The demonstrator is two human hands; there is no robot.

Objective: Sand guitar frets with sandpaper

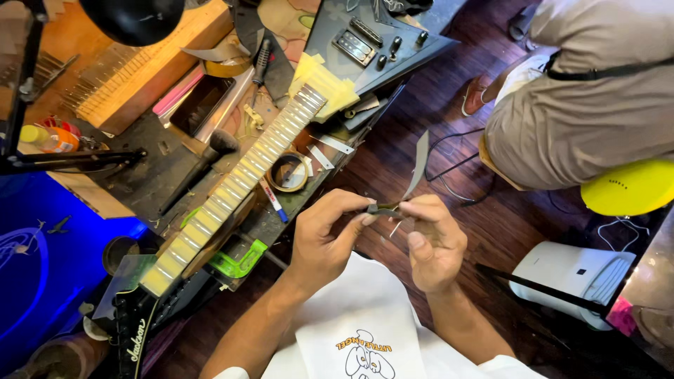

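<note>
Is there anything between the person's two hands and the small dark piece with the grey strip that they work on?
Nothing visible. The left hand and the right hand both pinch the small dark piece directly with their fingertips, and the grey strip rises from it above the floor, beside the guitar neck.

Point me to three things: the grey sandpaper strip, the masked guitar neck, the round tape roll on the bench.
grey sandpaper strip [420, 163], head view, mid strip above the hands
masked guitar neck [242, 184], head view, middle of the taped fretboard
round tape roll [274, 174], head view, left rim
</note>
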